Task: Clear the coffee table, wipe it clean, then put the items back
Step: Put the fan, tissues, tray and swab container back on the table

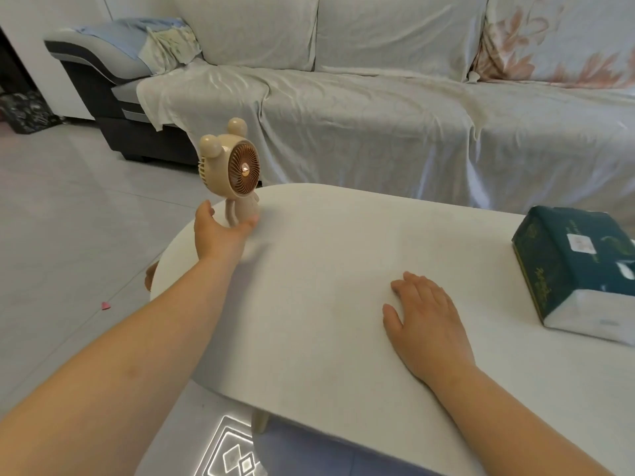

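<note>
A beige bear-shaped mini fan (237,173) with a brown grille stands upright on the far left corner of the white coffee table (326,255). My left hand (220,235) reaches to the fan's foot, fingers and thumb spread on either side of its legs, not closed round them. My right hand (424,317) lies flat, palm down, on the tabletop nearer to me, holding nothing. A dark green tissue pack (577,269) lies on the table's right end.
A long sofa (378,125) under a pale cover runs along the far side of the table, with a narrow gap between them. Light tiled floor (68,235) lies to the left, with a small pink scrap (105,305) on it.
</note>
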The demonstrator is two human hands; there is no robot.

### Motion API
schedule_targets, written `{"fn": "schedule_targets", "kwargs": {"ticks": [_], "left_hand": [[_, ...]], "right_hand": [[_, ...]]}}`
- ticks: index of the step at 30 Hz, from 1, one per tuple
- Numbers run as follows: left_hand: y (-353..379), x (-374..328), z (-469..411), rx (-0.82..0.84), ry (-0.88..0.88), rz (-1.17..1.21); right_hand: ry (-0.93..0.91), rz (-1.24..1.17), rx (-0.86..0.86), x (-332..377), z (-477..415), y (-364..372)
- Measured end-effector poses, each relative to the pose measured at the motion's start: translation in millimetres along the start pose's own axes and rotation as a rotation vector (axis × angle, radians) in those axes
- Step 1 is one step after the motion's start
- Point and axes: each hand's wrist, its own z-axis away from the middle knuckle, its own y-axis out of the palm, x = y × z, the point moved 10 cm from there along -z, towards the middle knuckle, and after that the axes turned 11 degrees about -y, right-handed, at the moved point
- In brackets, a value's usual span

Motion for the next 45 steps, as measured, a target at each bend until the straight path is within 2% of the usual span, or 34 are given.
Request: {"fn": "schedule_targets", "kwargs": {"ticks": [3, 6, 11, 14, 16, 19, 22, 25, 29, 33, 36, 41, 45], "left_hand": [[-24, 7, 44, 0.049, 0.067, -0.048], [-42, 12, 102, 0.174, 0.232, -0.229], [-62, 49, 189, 0.394, 0.389, -0.563], [-64, 71, 217, 0.429, 0.509, -0.775], [-64, 78, 222, 0.410, 0.537, -0.829], [-59, 88, 224, 0.385, 0.576, -0.857], [-55, 97, 217, 0.351, 0.658, -0.876], [-56, 89, 206, 0.325, 0.748, -0.847], [-52, 94, 198, 0.342, 0.731, -0.736], [-50, 98, 197, 0.314, 0.789, -0.660], [-49, 99, 194, 0.280, 0.820, -0.645], [-49, 98, 197, 0.234, 0.849, -0.609], [-49, 99, 197, 0.236, 0.817, -0.602]], "right_hand": [[-0.050, -0.041, -0.047, 15, 17, -15], [-0.112, -0.101, -0.009, 42, 56, -19], [-0.173, -0.109, 0.046, 70, 144, -19], [-0.177, -0.051, -0.057, 76, 182, -28], [-0.207, -0.001, -0.125, 78, 200, -24], [-0.152, -0.082, -0.035, 65, 206, 9], [-0.026, -0.107, 0.215, 36, 199, 66], [0.035, -0.054, 0.384, 19, 190, 101], [0.121, -0.054, 0.387, -7, 173, 132], [0.233, -0.077, 0.326, -31, 154, 160], [0.185, -0.024, 0.350, -32, 139, 183], [0.153, 0.115, 0.524, -34, 136, 218], [0.134, 0.205, 0.535, -33, 143, 225]]}}
